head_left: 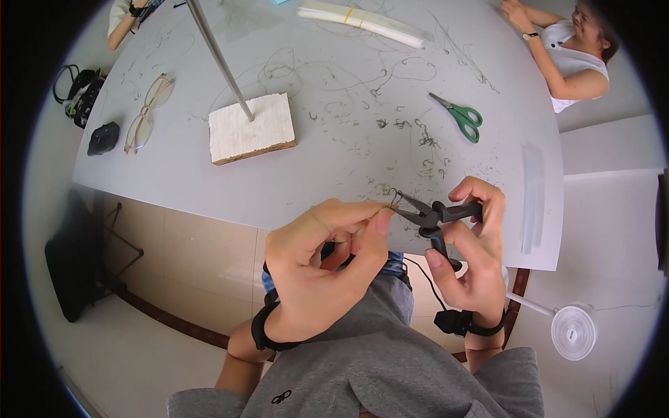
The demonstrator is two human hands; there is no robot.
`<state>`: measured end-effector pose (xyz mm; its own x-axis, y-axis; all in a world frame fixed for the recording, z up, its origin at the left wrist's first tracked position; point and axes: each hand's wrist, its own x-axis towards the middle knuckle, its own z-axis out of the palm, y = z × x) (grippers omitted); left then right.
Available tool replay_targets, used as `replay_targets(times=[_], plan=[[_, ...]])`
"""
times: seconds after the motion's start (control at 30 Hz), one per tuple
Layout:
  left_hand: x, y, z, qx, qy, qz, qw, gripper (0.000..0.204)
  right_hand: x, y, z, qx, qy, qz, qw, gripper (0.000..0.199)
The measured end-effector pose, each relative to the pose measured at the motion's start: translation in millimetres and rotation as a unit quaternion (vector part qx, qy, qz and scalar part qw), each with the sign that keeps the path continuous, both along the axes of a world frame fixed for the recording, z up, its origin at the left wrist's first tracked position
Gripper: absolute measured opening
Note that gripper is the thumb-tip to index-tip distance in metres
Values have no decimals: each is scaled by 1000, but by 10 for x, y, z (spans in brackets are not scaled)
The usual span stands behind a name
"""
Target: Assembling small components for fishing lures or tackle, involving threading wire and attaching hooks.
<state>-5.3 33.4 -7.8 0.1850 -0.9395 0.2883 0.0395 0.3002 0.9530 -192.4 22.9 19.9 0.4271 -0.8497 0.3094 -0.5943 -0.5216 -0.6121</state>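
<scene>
My left hand (327,254) pinches a thin bent wire piece (391,202) between thumb and fingertips, just past the near edge of the white table (334,167). My right hand (474,244) grips black needle-nose pliers (435,214), whose jaws point left and meet the wire at my left fingertips. Both wrists wear black bands. Many small wire hooks and offcuts (411,136) lie scattered on the table behind the hands.
Green-handled scissors (460,115) lie at the right. A white foam block (251,127) holds a slanted metal rod (219,59). Glasses (148,111) and a black case (103,138) sit at the left. White strips (362,22) lie far back. Other people sit at the far corners. A white fan (573,332) stands on the floor.
</scene>
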Motion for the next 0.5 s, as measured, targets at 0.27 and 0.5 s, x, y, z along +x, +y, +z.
replay_targets(times=[0.27, 0.5], plan=[[-3, -8, -13, -16, -5, 15, 1000, 12, 41, 32, 16, -23, 35, -9, 999, 19], [-9, 14, -1, 13, -21, 24, 999, 14, 36, 38, 7, -80, 49, -9, 996, 20]])
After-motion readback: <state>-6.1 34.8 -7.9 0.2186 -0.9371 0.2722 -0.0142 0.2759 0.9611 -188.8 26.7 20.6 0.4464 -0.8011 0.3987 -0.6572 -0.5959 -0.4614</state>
